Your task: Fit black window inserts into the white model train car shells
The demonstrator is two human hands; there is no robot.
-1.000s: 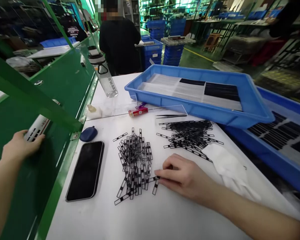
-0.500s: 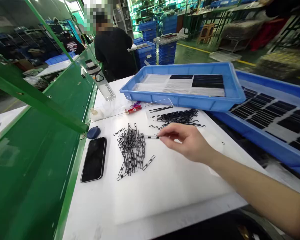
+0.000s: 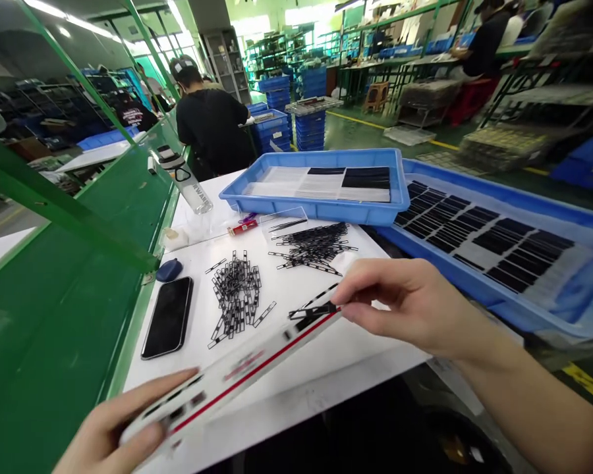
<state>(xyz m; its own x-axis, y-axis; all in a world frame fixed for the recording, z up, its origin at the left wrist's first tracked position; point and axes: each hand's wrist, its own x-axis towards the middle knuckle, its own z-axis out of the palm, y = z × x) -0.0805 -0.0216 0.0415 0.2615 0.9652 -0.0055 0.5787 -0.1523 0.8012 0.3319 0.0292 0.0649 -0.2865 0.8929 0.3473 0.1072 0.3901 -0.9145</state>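
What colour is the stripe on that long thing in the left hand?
The stripe is red, running along the white object; the head view shows it best.

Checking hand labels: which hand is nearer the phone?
Left. The left hand is on the near side of the phone; the right hand is farther away, off to its right.

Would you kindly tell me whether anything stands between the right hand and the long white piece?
Nothing visible blocks the right hand: it is at the far end of the long white piece, apparently pinching a black strip. Whether hand and piece touch is unclear.
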